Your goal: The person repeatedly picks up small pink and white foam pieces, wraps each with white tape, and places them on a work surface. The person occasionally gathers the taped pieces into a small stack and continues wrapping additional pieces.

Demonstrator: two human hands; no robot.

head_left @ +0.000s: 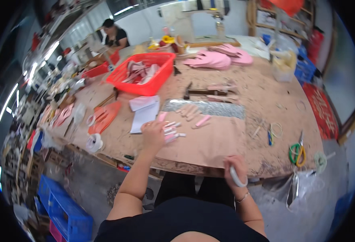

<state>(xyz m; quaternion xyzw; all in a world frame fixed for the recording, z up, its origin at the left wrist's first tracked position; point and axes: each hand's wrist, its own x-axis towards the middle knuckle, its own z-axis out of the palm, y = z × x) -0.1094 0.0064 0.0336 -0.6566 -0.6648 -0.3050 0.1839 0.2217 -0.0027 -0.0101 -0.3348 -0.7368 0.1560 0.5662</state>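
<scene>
Clutter along the left rim: blue crate on the floor below the table edge, tape roll at the table's near-left corner, an orange flat piece just beyond it. Details there smear in the fisheye bend; small items past the orange piece cannot be made out.

Red basket stands farther back, holding pale pieces; their kind is unclear. White notepad lies in front of the basket, just left of the left hand.

Left hand rests on the table, fingers curled over small pink strips; it touches them, and whether it pinches one I cannot tell. More pink pieces lie loose just beyond, on the near edge of a grey sheet. A tan sheet covers the table under and right of the hand.

Hammer lies behind the grey sheet. Pink soles are stacked farther back, centre.

Right hand sits at the near table edge, closed around a white curved object; most of that object is hidden in the fist, so its kind is uncertain.

Right side: blue-handled tool and rubber band, then green-handled scissors near the table's edge. Clear bag hangs below, partly cut off.

Another person sits at the far left end, well apart.
</scene>
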